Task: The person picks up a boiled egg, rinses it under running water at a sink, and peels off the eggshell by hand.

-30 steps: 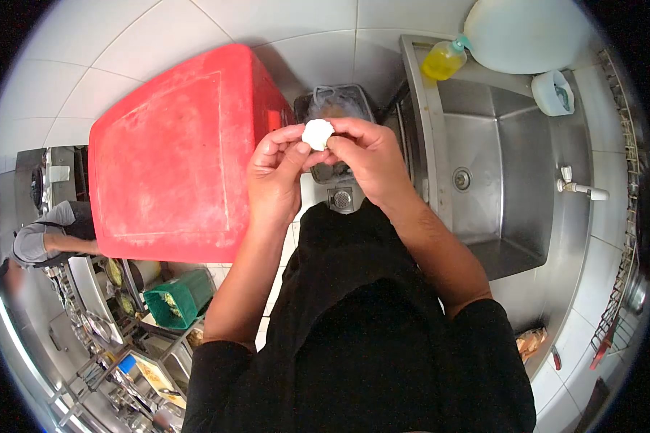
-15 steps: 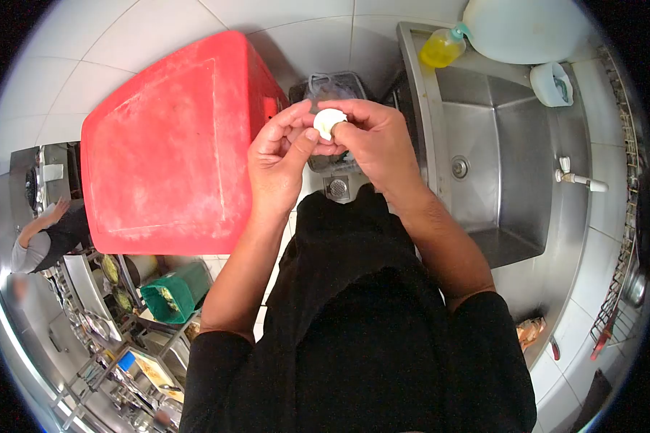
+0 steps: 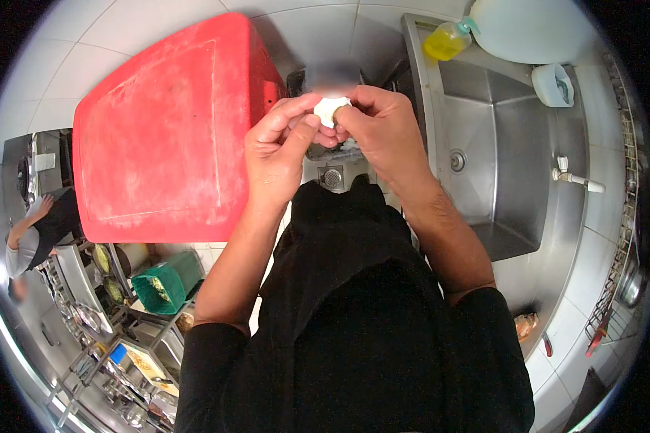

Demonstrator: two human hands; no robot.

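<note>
A small white egg-like piece (image 3: 330, 111) with an uneven lower edge is held up between both hands, over the floor in front of me. The fingers and thumb of my left hand (image 3: 282, 141) close on its left side. My right hand (image 3: 386, 133) pinches it from the right, with the thumb pressed on its face. The fingers hide part of it, and its exact kind is hard to make out. Behind and below the hands is a dark-rimmed container (image 3: 296, 81), partly blurred.
A large red lidded box (image 3: 166, 137) stands at left, a steel sink (image 3: 516, 159) with a tap (image 3: 578, 178) at right. A bottle of yellow liquid (image 3: 446, 42) is by the sink. A green bin (image 3: 167, 283) and a co-worker (image 3: 43, 224) are at far left. A drain (image 3: 331, 177) lies in the floor.
My hands have shifted slightly up in the view with the white piece, which is turned a little and shows less of its top. The camera view has moved slightly.
</note>
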